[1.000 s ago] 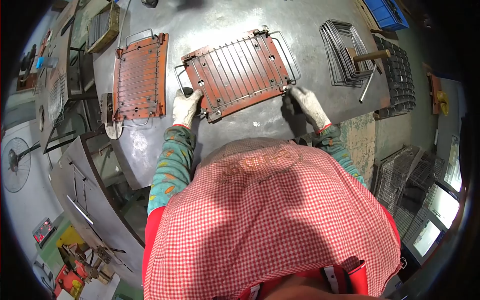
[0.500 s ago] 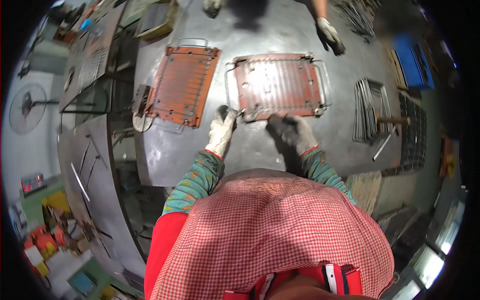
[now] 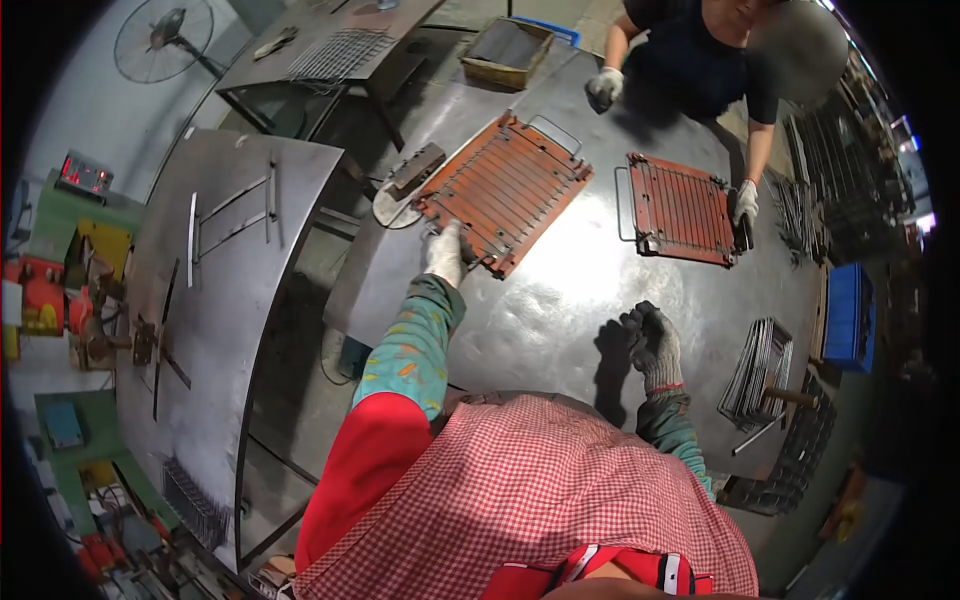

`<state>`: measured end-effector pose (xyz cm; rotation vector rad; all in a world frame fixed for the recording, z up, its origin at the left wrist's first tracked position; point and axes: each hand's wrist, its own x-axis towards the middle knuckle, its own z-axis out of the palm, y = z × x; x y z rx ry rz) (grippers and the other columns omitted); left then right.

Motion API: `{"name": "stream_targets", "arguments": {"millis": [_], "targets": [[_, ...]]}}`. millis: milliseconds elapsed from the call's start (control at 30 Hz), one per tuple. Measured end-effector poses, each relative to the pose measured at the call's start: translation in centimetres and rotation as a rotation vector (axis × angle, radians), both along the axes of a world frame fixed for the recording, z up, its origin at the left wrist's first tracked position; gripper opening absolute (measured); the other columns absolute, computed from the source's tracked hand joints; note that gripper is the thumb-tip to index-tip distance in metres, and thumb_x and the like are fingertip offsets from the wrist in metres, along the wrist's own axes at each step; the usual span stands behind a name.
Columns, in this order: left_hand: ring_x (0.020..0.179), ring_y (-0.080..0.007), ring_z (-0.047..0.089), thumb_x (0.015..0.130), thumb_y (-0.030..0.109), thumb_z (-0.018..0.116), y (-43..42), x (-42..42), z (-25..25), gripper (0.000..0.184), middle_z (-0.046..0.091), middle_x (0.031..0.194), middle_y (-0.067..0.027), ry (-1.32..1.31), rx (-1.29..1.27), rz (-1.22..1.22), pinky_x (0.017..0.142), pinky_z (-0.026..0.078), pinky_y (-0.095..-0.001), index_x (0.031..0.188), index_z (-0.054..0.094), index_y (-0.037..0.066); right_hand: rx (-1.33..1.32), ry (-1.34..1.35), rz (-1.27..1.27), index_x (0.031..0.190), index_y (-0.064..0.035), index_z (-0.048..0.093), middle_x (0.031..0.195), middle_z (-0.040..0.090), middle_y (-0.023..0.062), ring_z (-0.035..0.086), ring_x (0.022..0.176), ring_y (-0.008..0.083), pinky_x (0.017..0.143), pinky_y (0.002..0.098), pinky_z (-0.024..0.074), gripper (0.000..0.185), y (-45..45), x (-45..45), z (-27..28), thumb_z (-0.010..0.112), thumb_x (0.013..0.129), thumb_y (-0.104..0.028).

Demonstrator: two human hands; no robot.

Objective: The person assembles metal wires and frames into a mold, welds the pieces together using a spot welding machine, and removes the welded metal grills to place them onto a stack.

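From the head camera, the left hand (image 3: 445,258), in a pale glove, touches the near edge of the left red plate (image 3: 527,193); its fingers are partly hidden, so whether they are clamped on it cannot be told. That plate lies slantwise on the metal table (image 3: 560,335), thin rods across its face and a wire loop (image 3: 556,137) jutting from its far end. A dark block (image 3: 416,170) and a pale rounded piece (image 3: 396,207) crowd its left side. The right hand (image 3: 655,345) is over bare metal, well apart from both plates, fingers loosely bent and a little apart.

The right red plate (image 3: 682,208) lies farther right, with a co-worker's gloved hand (image 3: 745,205) at its right edge; the co-worker's other hand (image 3: 604,89) is near the table's far edge. A stack of wire frames (image 3: 748,375), with a wooden handle (image 3: 790,397) lying against it, takes up the right side, near a blue bin (image 3: 846,318). A shallow box (image 3: 487,75) stands beyond the left plate, and a side table (image 3: 225,330) bearing metal strips stands to the left.
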<state>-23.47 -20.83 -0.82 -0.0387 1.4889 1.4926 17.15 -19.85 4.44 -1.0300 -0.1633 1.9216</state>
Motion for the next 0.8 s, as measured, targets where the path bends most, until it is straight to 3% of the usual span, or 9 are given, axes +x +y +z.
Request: {"name": "stream_targets", "arguments": {"millis": [133,200,267,333,400,467,533,600,800], "targets": [[0.055,-0.0183,0.048,0.087,0.027,0.059,-3.2,-0.7,-4.2,0.023,0.049,0.066,-0.0065,0.169,-0.061,-0.005,0.048,0.039,-0.0366,0.085,0.054,0.004,0.096,0.066,0.105,0.105,-0.0026,0.056,0.088,0.06,0.0066,0.057,0.076,0.0203,0.062,0.0293,0.0522,0.019,1.8,-6.4,1.9,0.057,0.09,-0.013],[0.057,-0.0177,0.051,0.086,0.025,0.058,-6.8,-0.4,0.8,0.021,0.052,0.069,-0.0068,0.066,-0.05,-0.045,0.051,0.044,-0.0354,0.088,0.055,0.005,0.189,0.035,0.252,0.107,-0.0052,0.054,0.088,0.059,0.0056,0.056,0.076,0.0171,0.064,0.0305,0.0507,0.02,2.5,-13.1,3.1,0.06,0.088,-0.01],[0.065,-0.0203,0.057,0.085,0.027,0.058,-9.4,-2.1,1.5,0.027,0.057,0.077,-0.0092,0.293,-0.272,-0.203,0.057,0.049,-0.0368,0.096,0.057,0.003,0.309,-0.208,0.422,0.107,-0.0057,0.054,0.088,0.059,0.0048,0.057,0.079,0.0165,0.07,0.0307,0.0502,0.021,2.0,-22.8,7.0,0.06,0.088,-0.012],[0.079,-0.0232,0.061,0.079,0.033,0.062,-11.3,-3.4,2.0,0.048,0.062,0.087,-0.0128,0.057,-0.246,-0.197,0.062,0.05,-0.0372,0.116,0.05,0.005,0.556,-0.215,0.617,0.108,-0.004,0.054,0.09,0.06,0.0048,0.059,0.081,0.0156,0.073,0.029,0.0494,0.026,1.2,-32.6,9.1,0.062,0.086,-0.016],[0.092,-0.0336,0.062,0.077,0.043,0.063,-12.0,-4.9,1.4,0.054,0.065,0.098,-0.0194,0.301,-0.442,-0.297,0.083,0.047,-0.0408,0.111,0.059,0.002,0.891,-0.478,0.765,0.116,-0.0015,0.052,0.1,0.063,0.0116,0.062,0.091,0.0229,0.079,0.033,0.0496,0.045,0.3,-42.4,11.5,0.067,0.082,-0.027],[0.098,-0.0357,0.061,0.077,0.047,0.062,-12.6,-6.0,-0.4,0.06,0.065,0.105,-0.0219,0.288,-0.333,-0.324,0.088,0.045,-0.0405,0.115,0.058,0.002,1.179,-0.882,0.904,0.129,0.0039,0.043,0.119,0.058,0.026,0.056,0.113,0.0385,0.094,0.0411,0.0445,0.082,0.3,-51.3,11.9,0.068,0.073,-0.05],[0.087,-0.032,0.062,0.081,0.037,0.06,-13.7,-6.8,5.6,0.047,0.065,0.096,-0.0198,0.158,-0.272,-0.303,0.078,0.049,-0.0412,0.113,0.059,0.002,1.215,-0.961,0.99,0.124,0.0125,0.043,0.114,0.058,0.0309,0.058,0.109,0.0384,0.094,0.0396,0.0464,0.086,0.0,-59.3,11.4,0.068,0.073,-0.052],[0.081,-0.0252,0.065,0.08,0.04,0.064,-14.3,-7.2,3.4,0.052,0.065,0.098,-0.0127,0.326,-0.341,-0.409,0.073,0.051,-0.0359,0.113,0.058,0.001,1.132,-1.085,1.071,0.117,0.0115,0.048,0.106,0.063,0.0281,0.063,0.101,0.0367,0.087,0.0386,0.0509,0.081,-0.8,-64.5,11.2,0.071,0.072,-0.052],[0.08,-0.0314,0.066,0.086,0.037,0.059,-15.7,-8.3,-3.5,0.048,0.066,0.105,-0.0148,0.291,-0.572,-0.562,0.071,0.052,-0.0393,0.118,0.058,0.002,1.078,-1.075,1.051,0.103,0.0078,0.059,0.1,0.063,0.0292,0.063,0.095,0.0385,0.083,0.0405,0.0496,0.048,-1.9,-62.5,8.2,0.067,0.071,-0.027]]}}
